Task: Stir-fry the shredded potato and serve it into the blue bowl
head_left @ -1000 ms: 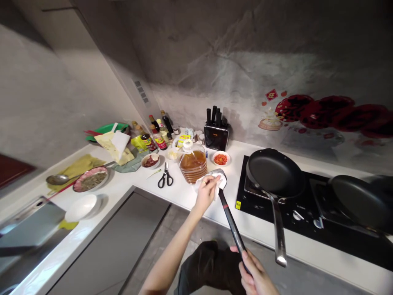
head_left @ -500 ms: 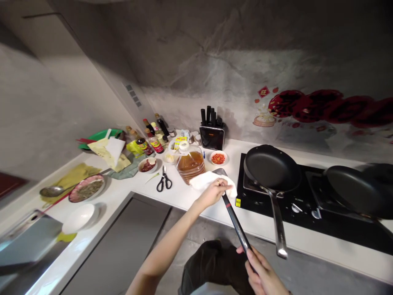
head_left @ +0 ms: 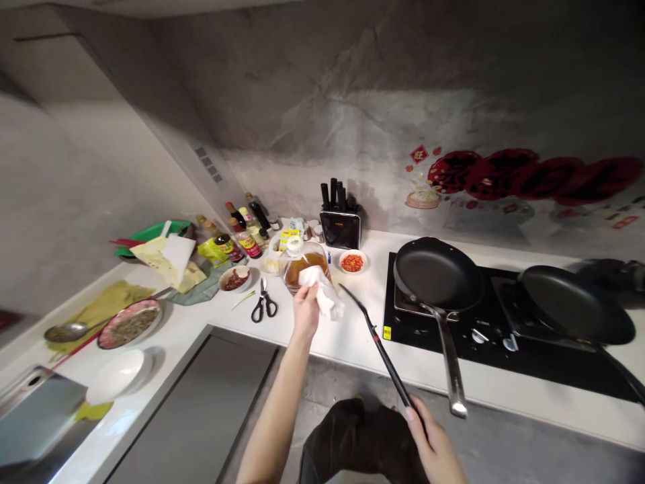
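Note:
My left hand (head_left: pixel 306 310) is closed around a crumpled white paper towel (head_left: pixel 325 296), in front of a large clear jug of amber oil (head_left: pixel 302 261). My right hand (head_left: pixel 428 433) grips the dark handle of a spatula (head_left: pixel 388 363), which slants up and left. Its thin blade appears nearly edge-on over the counter, apart from the towel. Black-handled scissors (head_left: pixel 264 306) lie left of my left hand. Behind the blade is a small bowl of chopped red chili (head_left: pixel 353 262).
A black frying pan (head_left: pixel 438 275) rests on the left burner of the cooktop (head_left: pixel 484 323), its handle jutting past the counter edge. Another pan (head_left: pixel 574 302) is on the right. Sauce bottles (head_left: pixel 246 238), a knife block (head_left: pixel 340 228) and a white bowl (head_left: pixel 118 376) stand on the counter.
The paper towel has come off the spatula blade and moved left with my left hand. The spatula has turned in my right hand, so its blade shows nearly edge-on.

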Demonstrator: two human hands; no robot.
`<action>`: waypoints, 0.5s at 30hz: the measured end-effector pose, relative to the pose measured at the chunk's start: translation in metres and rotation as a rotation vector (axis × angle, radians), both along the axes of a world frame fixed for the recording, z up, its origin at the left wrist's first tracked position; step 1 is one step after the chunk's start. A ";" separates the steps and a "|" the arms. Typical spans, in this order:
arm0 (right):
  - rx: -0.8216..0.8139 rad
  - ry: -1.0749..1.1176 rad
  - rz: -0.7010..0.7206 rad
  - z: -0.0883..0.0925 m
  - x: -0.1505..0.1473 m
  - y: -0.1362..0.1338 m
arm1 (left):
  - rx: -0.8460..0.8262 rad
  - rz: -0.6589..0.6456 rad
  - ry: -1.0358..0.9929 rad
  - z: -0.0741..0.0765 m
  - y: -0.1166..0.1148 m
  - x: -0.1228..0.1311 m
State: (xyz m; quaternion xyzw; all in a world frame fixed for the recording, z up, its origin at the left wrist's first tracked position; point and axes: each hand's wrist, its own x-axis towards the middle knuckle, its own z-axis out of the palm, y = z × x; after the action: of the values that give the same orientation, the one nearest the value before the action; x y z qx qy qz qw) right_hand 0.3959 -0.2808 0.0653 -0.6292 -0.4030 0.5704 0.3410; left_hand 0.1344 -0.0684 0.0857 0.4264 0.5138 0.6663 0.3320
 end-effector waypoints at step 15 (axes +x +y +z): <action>0.309 -0.238 -0.014 -0.026 -0.027 0.009 | 0.137 -0.810 0.682 -0.001 -0.112 0.105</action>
State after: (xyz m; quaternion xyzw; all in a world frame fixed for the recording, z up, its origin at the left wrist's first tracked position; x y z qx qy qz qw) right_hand 0.3690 -0.2719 0.0398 -0.6351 -0.5190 0.4209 0.3875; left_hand 0.2395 -0.1802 0.0846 0.8038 0.3420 0.3403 0.3480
